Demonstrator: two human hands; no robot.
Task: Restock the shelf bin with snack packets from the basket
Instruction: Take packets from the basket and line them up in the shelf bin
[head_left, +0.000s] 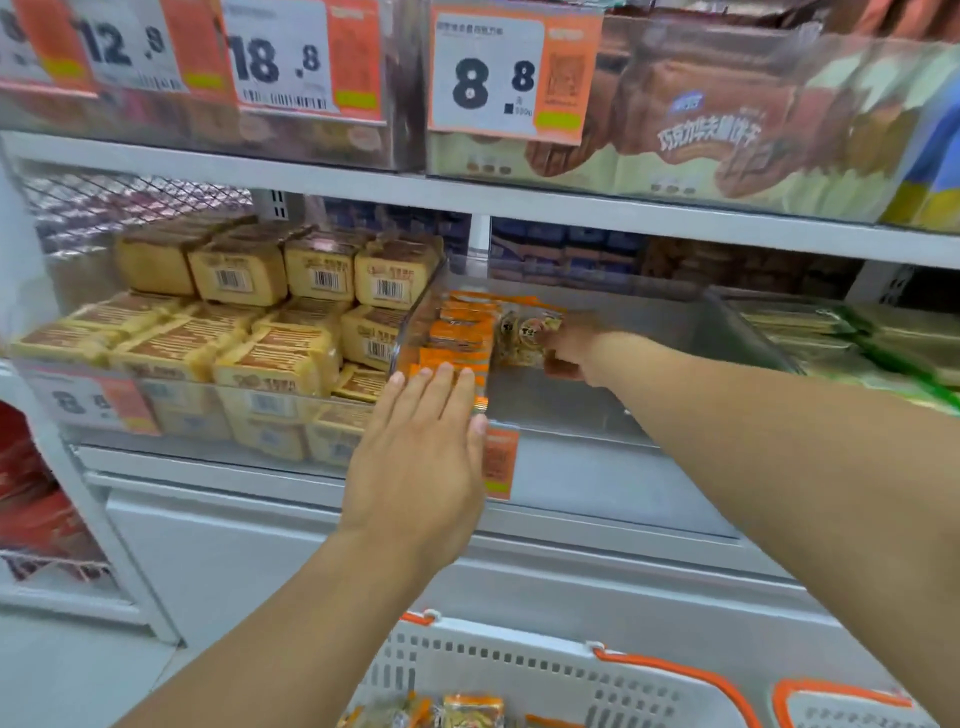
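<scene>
Packets (457, 338) in orange wrappers stood in a row along the left wall of the clear bin (597, 410), and that row ran front to back, away from the person. Left of the bin, yellow packs (234, 312) filled the neighbouring bin, with a price tag (88, 402) on its front. The left hand (421, 457) was flat, fingers straight and together, fingertips resting against the front end of the orange row at the bin's front lip; it grasped nothing. Just right of the row, deeper in the bin, the right hand (569, 345) had its fingers curled round one packet (527, 332), a paler, partly clear one, held on edge beside the row. The rest of the bin to the right looked bare down to its floor. Green packs (852, 332) lay in the next bin over. Below, the white basket (519, 670) with orange handles held more packets (470, 709) at the picture's lower edge. The held packet lay right of the row and level with its middle, so the right hand was nearer the open slot; it seemed likely that it would have to slide the packet leftward against the row while the left hand steadied the front. Blur hid the exact finger placement on the packet.
</scene>
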